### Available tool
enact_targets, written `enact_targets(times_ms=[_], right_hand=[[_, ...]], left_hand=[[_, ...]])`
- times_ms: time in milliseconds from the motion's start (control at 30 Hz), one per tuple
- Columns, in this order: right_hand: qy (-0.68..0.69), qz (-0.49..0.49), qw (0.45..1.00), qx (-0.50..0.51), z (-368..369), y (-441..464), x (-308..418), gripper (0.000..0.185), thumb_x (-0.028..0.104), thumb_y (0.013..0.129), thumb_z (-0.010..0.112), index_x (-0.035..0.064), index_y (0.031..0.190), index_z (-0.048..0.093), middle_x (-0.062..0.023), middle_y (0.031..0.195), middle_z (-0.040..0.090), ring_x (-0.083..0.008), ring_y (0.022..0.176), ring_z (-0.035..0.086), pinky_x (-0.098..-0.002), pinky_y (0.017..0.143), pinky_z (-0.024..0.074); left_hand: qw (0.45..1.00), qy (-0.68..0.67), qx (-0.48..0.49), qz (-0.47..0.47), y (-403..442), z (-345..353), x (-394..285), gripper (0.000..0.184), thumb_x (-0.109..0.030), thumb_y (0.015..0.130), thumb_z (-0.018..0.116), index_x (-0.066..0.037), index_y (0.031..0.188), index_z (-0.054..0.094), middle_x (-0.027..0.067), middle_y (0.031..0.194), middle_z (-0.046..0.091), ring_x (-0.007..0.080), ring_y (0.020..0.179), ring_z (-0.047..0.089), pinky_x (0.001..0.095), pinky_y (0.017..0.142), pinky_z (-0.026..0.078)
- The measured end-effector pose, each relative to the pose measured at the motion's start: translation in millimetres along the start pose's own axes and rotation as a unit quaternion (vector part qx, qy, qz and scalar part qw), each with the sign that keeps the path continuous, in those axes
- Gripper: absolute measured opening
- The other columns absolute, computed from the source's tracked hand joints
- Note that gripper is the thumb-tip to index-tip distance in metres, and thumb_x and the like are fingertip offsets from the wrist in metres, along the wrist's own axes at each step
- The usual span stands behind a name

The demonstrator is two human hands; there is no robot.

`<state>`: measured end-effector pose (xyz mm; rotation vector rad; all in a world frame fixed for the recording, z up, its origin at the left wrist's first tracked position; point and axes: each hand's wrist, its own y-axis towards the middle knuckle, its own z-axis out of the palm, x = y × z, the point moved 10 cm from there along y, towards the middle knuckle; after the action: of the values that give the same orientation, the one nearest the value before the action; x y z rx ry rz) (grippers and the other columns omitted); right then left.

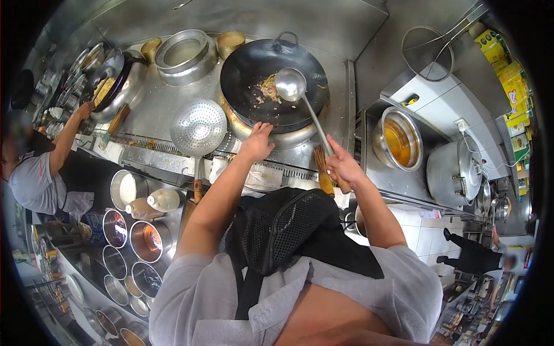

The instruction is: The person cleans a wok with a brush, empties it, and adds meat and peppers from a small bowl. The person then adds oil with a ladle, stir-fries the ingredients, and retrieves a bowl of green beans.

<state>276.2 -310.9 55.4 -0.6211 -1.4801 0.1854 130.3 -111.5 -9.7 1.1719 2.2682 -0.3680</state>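
My right hand (343, 164) is closed round the wooden-ended handle of a metal ladle (290, 84). The ladle's bowl is inside a black wok (242, 75), over small bits of browned food (266, 91) at its middle. My left hand (258, 142) is at the wok's near rim, fingers stretched forward and a little apart. Whether its fingertips touch the rim is hard to tell. A perforated strainer (198, 126) lies left of that hand, its handle pointing toward me. Close to my right hand, a bamboo brush (322, 167) stands at the stove's front edge.
A lidless metal pot (184, 57) sits left of the wok. To the right are a bowl of amber liquid (398, 141) and a large lidded pot (454, 173). Several containers (151, 241) stand at lower left. A co-worker (43, 179) works at another wok on the left.
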Motion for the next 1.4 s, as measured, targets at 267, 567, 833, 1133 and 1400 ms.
enact_targets(times_ms=[267,567,833,1133,1400], right_hand=[[-0.071,0.009,0.997,-0.005,-10.1,8.6,-9.9,0.083,0.001,0.088,0.049,0.0171,0.159,0.009,-0.0024,0.067,0.047,-0.0119,0.05,0.044,-0.0277,0.047,0.0402],[0.151,0.085,0.981,0.088,40.0,50.2,-13.2,0.076,0.007,0.094,0.051,0.0253,0.158,0.014,-0.003,0.072,0.05,-0.012,0.049,0.044,-0.0281,0.045,0.0392],[0.029,0.012,0.997,0.076,32.3,42.7,5.1,0.08,0.001,0.092,0.051,0.0247,0.159,0.013,-0.0014,0.068,0.047,-0.0107,0.049,0.044,-0.0264,0.043,0.0398],[0.039,0.016,0.996,0.079,25.4,22.0,10.2,0.077,0.004,0.095,0.049,0.028,0.158,0.013,-0.0038,0.07,0.049,-0.011,0.047,0.045,-0.0252,0.044,0.0396],[0.139,0.046,0.985,0.09,23.2,56.2,-6.3,0.078,0.002,0.092,0.05,0.0271,0.158,0.016,-0.0028,0.07,0.048,-0.0115,0.049,0.044,-0.0263,0.044,0.0384]], left_hand=[[1.0,0.013,-0.005,-0.007,1.3,0.6,-1.5,0.069,-0.019,0.083,0.067,-0.001,0.144,0.04,0.0176,0.152,0.038,0.039,0.144,0.027,0.0429,0.118,0.029],[0.999,0.026,0.018,-0.023,-0.8,0.1,-2.6,0.068,-0.019,0.085,0.066,-0.002,0.145,0.039,0.0153,0.154,0.036,0.0367,0.146,0.025,0.0411,0.119,0.028],[1.0,-0.001,0.011,-0.018,1.0,-0.2,0.8,0.068,-0.018,0.083,0.067,0.0,0.143,0.04,0.0176,0.152,0.039,0.0404,0.144,0.027,0.0432,0.118,0.029],[1.0,0.001,0.001,-0.007,2.3,-1.5,-0.4,0.068,-0.018,0.083,0.068,0.0,0.142,0.041,0.0184,0.15,0.04,0.0409,0.143,0.028,0.0436,0.117,0.03],[0.998,0.031,0.044,-0.023,1.0,1.1,-1.4,0.067,-0.019,0.087,0.065,-0.003,0.146,0.038,0.0141,0.155,0.034,0.0358,0.147,0.024,0.0405,0.12,0.026]])
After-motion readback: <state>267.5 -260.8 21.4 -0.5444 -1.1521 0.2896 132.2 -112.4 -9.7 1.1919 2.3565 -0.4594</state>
